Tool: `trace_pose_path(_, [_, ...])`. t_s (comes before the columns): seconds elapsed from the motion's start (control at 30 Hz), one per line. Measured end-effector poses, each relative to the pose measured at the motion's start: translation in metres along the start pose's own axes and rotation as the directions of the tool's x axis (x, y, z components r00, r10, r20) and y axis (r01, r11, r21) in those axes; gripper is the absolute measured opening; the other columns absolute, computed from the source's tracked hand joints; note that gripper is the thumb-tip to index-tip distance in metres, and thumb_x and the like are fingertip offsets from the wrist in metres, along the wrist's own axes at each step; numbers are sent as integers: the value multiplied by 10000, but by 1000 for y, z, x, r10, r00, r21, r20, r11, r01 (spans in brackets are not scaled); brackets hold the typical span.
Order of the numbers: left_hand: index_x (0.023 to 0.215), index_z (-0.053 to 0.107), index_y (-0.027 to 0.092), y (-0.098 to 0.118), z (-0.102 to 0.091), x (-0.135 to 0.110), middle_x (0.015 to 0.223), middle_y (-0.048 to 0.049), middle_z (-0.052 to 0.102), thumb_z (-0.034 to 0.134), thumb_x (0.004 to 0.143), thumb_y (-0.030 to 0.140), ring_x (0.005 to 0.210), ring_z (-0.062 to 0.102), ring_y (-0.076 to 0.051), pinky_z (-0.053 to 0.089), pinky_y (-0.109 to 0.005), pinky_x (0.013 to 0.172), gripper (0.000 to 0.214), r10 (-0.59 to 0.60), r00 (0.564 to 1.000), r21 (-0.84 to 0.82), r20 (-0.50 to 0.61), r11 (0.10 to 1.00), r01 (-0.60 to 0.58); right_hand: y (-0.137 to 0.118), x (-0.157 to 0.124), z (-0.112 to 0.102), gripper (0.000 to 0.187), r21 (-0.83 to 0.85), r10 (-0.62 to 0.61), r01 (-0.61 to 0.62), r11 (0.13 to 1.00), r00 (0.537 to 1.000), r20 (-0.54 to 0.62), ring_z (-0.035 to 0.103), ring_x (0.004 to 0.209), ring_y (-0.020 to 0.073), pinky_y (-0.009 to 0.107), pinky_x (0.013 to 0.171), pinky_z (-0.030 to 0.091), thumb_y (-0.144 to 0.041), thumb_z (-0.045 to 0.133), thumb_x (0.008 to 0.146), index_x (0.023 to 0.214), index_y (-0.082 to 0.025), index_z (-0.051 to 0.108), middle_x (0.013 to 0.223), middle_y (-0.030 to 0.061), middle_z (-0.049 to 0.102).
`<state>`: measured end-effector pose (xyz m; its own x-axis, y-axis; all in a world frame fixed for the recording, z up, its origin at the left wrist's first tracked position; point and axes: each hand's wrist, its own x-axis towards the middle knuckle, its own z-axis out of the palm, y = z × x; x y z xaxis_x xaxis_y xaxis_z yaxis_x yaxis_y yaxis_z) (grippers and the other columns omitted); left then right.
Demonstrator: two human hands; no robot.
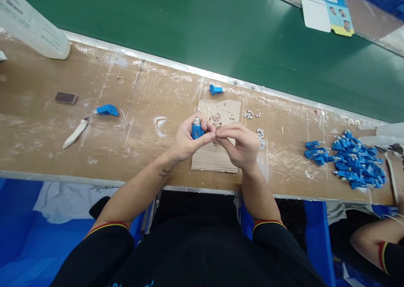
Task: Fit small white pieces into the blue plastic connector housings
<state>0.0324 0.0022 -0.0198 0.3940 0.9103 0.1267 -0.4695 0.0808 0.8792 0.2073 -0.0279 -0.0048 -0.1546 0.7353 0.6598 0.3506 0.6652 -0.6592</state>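
Note:
My left hand (186, 142) is closed around a blue plastic part (197, 130) with a whitish tip. Its thumb and a fingertip meet the fingertips of my right hand (238, 143), which is pinched shut; whatever lies between those fingers is too small to make out. Both hands are above a piece of cardboard (214, 163). Thin pale sticks (204, 113) lie on the cardboard, close to my left fingers. Just right of my right hand is a small cluster of grey-white pieces (261, 139), with another little group (248, 115) farther back.
A heap of blue parts (356, 160) lies at the right. Single blue parts rest behind the cardboard (216, 89) and at the left (107, 110), near a white-handled tool (75, 133) and a dark block (66, 97). A bottle (38, 30) stands far left. Beyond runs a green surface (189, 34). Another person's arm (372, 238) shows at right.

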Motion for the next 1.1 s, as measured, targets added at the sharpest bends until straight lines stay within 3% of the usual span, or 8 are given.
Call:
trace_pose_path(0.13, [815, 503, 206, -3, -2, -1, 780, 5, 692, 928, 821, 375, 636, 582, -87, 511, -230, 626, 458, 5, 999, -33, 50, 999, -4, 2, 0, -3, 77, -38, 25, -23, 999, 998, 60, 736, 823, 155, 327, 701, 633, -229, 723, 993, 1027, -291, 755, 957, 1, 782])
trace_pose_path(0.3, [821, 492, 213, -2, -1, -1, 777, 11, 677, 945, 793, 385, 637, 564, -92, 490, -232, 608, 486, -34, 998, -45, 56, 998, 37, 2, 1, -5, 72, -66, -4, 11, 998, 994, 105, 728, 838, 161, 331, 693, 628, -239, 685, 1018, 1047, -291, 724, 969, 7, 770])
trace_pose_path(0.43, [818, 474, 216, 2, 0, 0, 769, 14, 667, 956, 773, 376, 632, 558, -94, 472, -236, 594, 510, -63, 996, -63, 66, 996, 67, 1, 0, -5, 158, -18, -26, 27, 999, 997, 73, 752, 885, 165, 334, 708, 641, -190, 724, 988, 1087, -306, 685, 1004, 0, 773])
trace_pose_path(0.6, [833, 469, 217, 5, 2, -1, 788, 10, 669, 963, 756, 380, 647, 574, -98, 461, -231, 589, 526, -120, 989, -81, 82, 989, 127, 1, -5, -6, 185, 90, 31, -39, 995, 995, 94, 762, 871, 156, 323, 709, 645, -210, 701, 998, 1077, -298, 558, 956, -13, 757])
trace_pose_path(0.73, [837, 480, 213, 5, 0, -1, 771, 20, 646, 966, 741, 338, 638, 560, -90, 449, -223, 580, 511, -168, 977, -74, 134, 981, 179, 2, -1, -13, 297, 141, 29, -55, 988, 984, 178, 725, 793, 127, 278, 651, 596, -204, 713, 972, 1013, -300, 435, 927, -33, 733])
trace_pose_path(0.87, [846, 508, 206, 4, -3, 1, 775, 13, 641, 958, 737, 290, 648, 555, -94, 444, -229, 581, 470, -195, 965, -37, 175, 978, 204, -1, 5, -21, 340, 47, 24, -39, 998, 956, 291, 692, 755, 125, 273, 611, 551, -177, 708, 941, 996, -303, 397, 896, -34, 717])
trace_pose_path(1.0, [866, 507, 211, 4, -4, 4, 771, 10, 631, 948, 714, 258, 592, 504, -86, 392, -236, 530, 468, -208, 959, -77, 194, 971, 226, 1, 11, -34, 352, -29, 70, -64, 998, 941, 332, 678, 736, 128, 291, 609, 534, -196, 705, 920, 982, -306, 376, 885, -43, 715])
trace_pose_path(1.1, [862, 522, 204, 9, -6, 8, 795, 7, 603, 900, 686, 217, 592, 512, -88, 379, -237, 523, 418, -206, 975, -164, 81, 962, 217, 9, 19, -49, 345, -127, 138, -96, 987, 913, 384, 618, 676, 116, 298, 605, 514, -217, 699, 898, 984, -305, 377, 884, -52, 711])
